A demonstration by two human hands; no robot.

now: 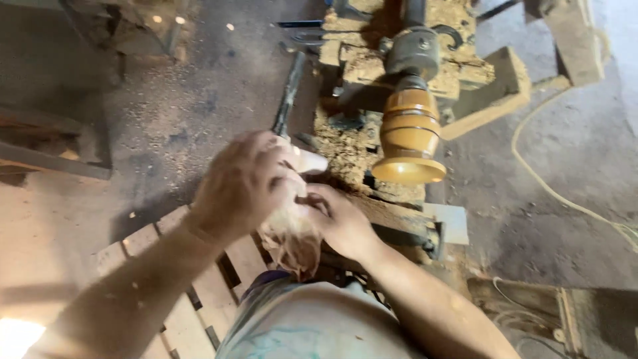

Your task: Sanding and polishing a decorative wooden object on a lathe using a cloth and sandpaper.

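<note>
Before lathe, hands (242,183) clutching cloth (292,239)

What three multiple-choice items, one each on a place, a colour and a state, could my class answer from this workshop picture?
1. Where is the turned wooden piece?
A. mounted on the lathe
B. lying on the slatted pallet
C. in the left hand

2. What colour is the turned piece?
A. blue
B. yellow-orange
C. black

3. What are the two hands doing?
A. hanging apart, empty
B. together on a crumpled brownish cloth
C. pressing on the turned piece

Answers:
1 A, it sits on the spindle end, above the hands.
2 B, its glossy surface is yellow-orange.
3 B, the left hand and right hand meet on the cloth, away from the piece.
</note>
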